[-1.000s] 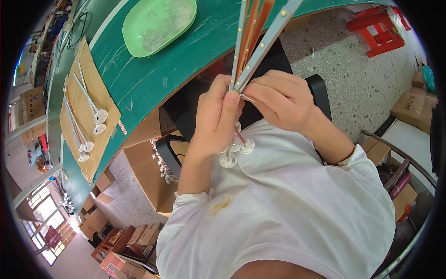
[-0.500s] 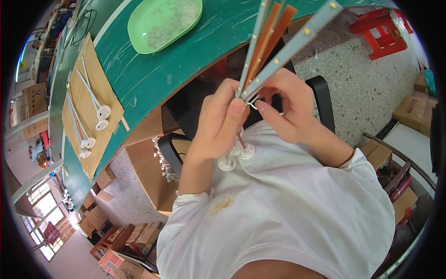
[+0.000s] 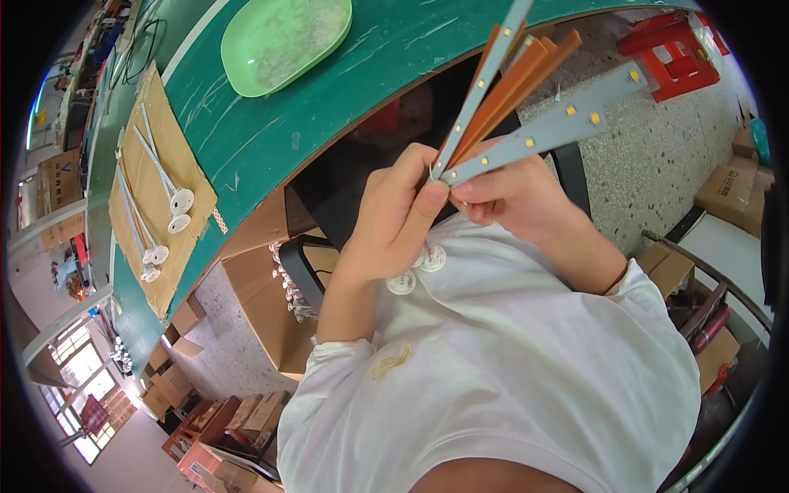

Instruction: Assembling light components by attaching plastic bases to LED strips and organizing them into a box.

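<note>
A fan of narrow LED strips [image 3: 530, 142] spreads up and to the right in front of me, some with grey faces dotted with yellow chips, others showing orange-brown backs. My left hand [image 3: 394, 218] is closed round their gathered lower ends, thumb pressed near the joint. Round white discs [image 3: 402, 283] hang beneath that hand, against my white shirt. Close beside it, my right hand [image 3: 526, 197] pinches the base of the right-most strips; its fingertips are partly hidden behind them. Whether a white wire is still between those fingers cannot be made out.
On the green table [image 3: 255, 148] lies a cardboard sheet [image 3: 164, 222] bearing several strips with white discs. A light-green tray [image 3: 238, 49] stands farther back. An open carton [image 3: 255, 296] with more discs next to it is below the table edge. A red stool [image 3: 670, 62] stands at far right.
The strips have tilted to the right and fanned wider. My right hand has moved from a thin white wire up to the strips' base. My left hand has shifted slightly right.
</note>
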The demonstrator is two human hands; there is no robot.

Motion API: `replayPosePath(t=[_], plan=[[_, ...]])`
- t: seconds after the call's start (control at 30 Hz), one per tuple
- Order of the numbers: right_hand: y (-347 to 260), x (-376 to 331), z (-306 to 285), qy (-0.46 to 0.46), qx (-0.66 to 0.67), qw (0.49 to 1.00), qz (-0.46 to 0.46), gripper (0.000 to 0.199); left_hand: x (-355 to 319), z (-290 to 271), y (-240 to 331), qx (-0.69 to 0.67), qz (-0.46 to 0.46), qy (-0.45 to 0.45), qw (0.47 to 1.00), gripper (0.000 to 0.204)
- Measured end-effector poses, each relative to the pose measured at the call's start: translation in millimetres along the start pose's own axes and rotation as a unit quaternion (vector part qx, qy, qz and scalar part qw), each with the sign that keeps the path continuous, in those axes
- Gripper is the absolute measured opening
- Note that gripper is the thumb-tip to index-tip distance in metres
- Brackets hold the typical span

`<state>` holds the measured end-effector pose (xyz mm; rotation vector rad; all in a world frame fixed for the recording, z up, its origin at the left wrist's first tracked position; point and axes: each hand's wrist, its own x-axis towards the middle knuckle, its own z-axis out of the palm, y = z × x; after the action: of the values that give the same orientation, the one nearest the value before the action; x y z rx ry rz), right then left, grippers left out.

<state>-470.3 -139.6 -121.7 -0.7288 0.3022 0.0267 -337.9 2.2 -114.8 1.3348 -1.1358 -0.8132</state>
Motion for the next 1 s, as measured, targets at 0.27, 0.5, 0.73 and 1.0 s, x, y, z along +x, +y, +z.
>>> replayPosePath(t=[0.27,0.5,0.73,1.0], plan=[[-0.2,9.4,3.5,0.116,-0.528,0.66,-0.522,0.031,-2.6,-1.7,-6.2,-0.085,-0.083,0.033,0.992,0.03],[-5.9,8.6,10.8,0.082,-0.547,0.699,-0.453,0.009,-0.7,-2.7,-2.6,-0.092,-0.053,0.035,0.994,0.028],[-38.7,38.3,26.7,0.055,-0.369,0.869,-0.324,0.034,6.4,-22.6,29.4,-0.397,0.055,-0.077,0.913,0.054],[-105.9,164.2,179.0,-0.06,-0.207,0.91,-0.355,0.02,-77.3,-160.1,159.1,-0.208,0.198,0.279,0.916,0.029]])
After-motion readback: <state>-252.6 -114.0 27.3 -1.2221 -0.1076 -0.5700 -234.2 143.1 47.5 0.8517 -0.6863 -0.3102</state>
